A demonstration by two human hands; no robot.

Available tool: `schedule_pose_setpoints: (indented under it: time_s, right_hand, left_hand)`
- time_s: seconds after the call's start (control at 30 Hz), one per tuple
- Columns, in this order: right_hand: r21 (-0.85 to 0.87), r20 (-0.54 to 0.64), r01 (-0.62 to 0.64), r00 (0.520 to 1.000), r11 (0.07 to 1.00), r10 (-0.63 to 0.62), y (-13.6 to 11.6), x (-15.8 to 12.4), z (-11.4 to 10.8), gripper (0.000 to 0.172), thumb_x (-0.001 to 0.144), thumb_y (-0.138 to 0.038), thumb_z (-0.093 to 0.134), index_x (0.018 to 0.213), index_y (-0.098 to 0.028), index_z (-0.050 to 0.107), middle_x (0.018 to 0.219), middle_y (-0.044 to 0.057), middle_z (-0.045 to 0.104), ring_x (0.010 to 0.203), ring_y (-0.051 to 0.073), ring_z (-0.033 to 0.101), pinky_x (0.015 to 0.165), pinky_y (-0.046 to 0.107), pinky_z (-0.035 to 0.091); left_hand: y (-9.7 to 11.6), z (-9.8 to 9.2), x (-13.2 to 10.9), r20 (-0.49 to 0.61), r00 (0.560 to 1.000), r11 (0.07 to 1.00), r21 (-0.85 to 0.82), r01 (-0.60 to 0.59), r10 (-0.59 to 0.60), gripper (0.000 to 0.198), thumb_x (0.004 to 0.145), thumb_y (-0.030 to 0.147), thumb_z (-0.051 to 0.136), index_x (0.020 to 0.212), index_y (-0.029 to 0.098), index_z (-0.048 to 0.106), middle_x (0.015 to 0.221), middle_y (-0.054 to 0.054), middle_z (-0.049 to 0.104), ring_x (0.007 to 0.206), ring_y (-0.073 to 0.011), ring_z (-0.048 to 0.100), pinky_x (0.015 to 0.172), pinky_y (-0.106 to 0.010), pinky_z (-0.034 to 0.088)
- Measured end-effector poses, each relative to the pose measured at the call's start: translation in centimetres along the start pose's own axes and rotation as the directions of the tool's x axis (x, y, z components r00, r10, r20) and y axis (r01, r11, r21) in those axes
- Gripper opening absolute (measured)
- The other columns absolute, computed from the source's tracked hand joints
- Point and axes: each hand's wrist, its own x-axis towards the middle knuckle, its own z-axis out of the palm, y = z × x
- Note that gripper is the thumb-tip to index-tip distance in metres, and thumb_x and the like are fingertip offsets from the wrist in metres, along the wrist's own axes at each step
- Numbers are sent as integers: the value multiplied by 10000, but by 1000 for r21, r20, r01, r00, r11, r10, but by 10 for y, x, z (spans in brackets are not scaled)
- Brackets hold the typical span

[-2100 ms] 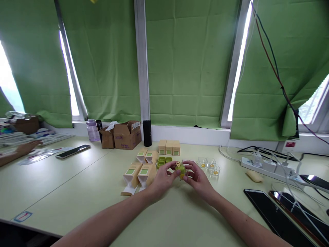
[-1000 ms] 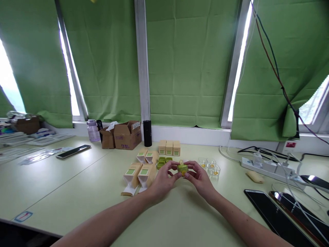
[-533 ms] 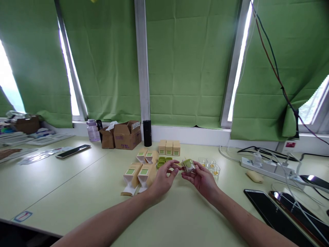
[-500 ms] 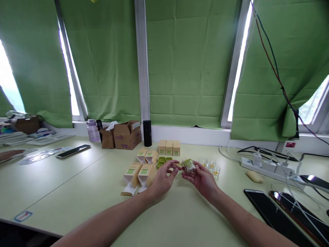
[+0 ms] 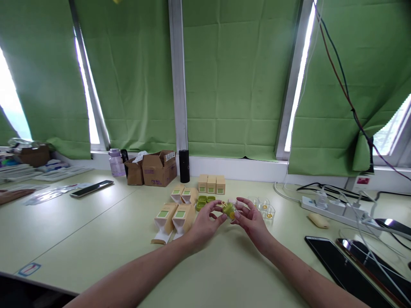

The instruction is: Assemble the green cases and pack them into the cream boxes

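Between my two hands is a small clear case with a green lid (image 5: 229,210), tilted, with a yellow spot at its lower side and a pale loop at the top left. My left hand (image 5: 205,220) pinches it from the left with thumb and fingertips. From the right, the fingers of my right hand (image 5: 253,220) grip it too. Just behind my left hand lie several green lids (image 5: 201,205). Beyond my right hand stand several clear cups (image 5: 269,212) with yellow bottoms. Open cardboard boxes (image 5: 164,217) with green labels lie left of my left hand.
Three closed small boxes (image 5: 211,185) stand in a row at the back, near a black cylinder (image 5: 184,166) and brown cartons (image 5: 159,169). A power strip (image 5: 334,209) with cables and dark tablets (image 5: 340,265) lie right. Another person's hand (image 5: 14,196) rests far left.
The case has turned over in my hands, so its yellow spot now shows. My left fingers have closed onto it. The other person's hand at far left has shifted slightly.
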Motion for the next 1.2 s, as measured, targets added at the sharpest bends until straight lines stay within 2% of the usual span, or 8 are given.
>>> schedule_pose_setpoints:
  time_s: [0.1,0.27,0.4,0.53,0.63,0.73,0.9,1.2]
  right_hand:
    - [-45,15,31,999,999,-30,2,2,-2,750,623,-384,965,1255,-285,574,1127,69,719,996,257,689,863,434,577]
    - [-78,40,37,999,996,-34,5,3,-5,808,577,-314,974,1272,-291,563,1135,78,728,1128,298,659,917,460,558]
    - [-118,43,76,997,990,-71,5,3,-7,680,664,-329,911,1256,-286,579,1151,85,735,1165,304,648,941,472,550]
    - [-182,-34,77,996,980,-85,9,7,-9,536,704,-356,833,1183,-268,609,1079,83,728,1045,289,671,776,418,586]
    - [-231,-91,57,993,971,-80,15,11,-13,497,699,-368,804,1147,-265,616,1012,64,713,967,265,672,673,363,582]
    - [-278,-117,35,991,960,-70,19,12,-15,486,707,-373,788,1147,-260,615,996,57,703,943,252,667,629,332,578]
    - [-331,-135,23,988,943,-71,19,11,-15,468,711,-368,764,1137,-247,617,975,58,704,907,248,660,567,300,554]
    - [-386,-134,-10,990,922,-46,25,11,-16,343,697,-339,739,1016,-234,669,948,63,709,836,241,650,486,282,522]
  left_hand:
    - [-1,1,0,5,1000,1000,24,-4,4,547,799,374,805,1291,201,641,1321,-146,671,1186,-299,641,977,-439,540]
    - [-6,3,-1,-28,1000,997,76,6,-4,508,763,291,832,1248,227,696,1298,-121,664,1147,-296,639,975,-445,547]
    - [-8,1,-3,-30,998,988,147,-41,46,464,805,245,783,1258,256,683,1287,-97,635,1166,-274,611,1024,-443,532]
    - [-6,-4,-4,-4,993,958,261,-116,122,426,846,195,711,1262,268,653,1294,-89,594,1254,-281,547,1098,-467,480]
    - [-5,-6,-5,72,975,904,367,-221,209,413,881,180,650,1284,264,625,1261,-92,625,1310,-313,472,1103,-490,453]
    - [-7,-7,-6,156,960,838,469,-279,232,417,902,188,611,1314,255,608,1222,-99,658,1279,-339,452,1077,-504,440]
    - [-9,-5,-7,222,949,768,560,-311,222,381,899,207,614,1278,238,633,1188,-104,666,1207,-352,461,1055,-523,423]
    - [-13,-5,-6,220,951,769,561,-306,218,347,889,253,651,1236,255,659,1120,-104,677,1183,-361,476,1027,-528,433]
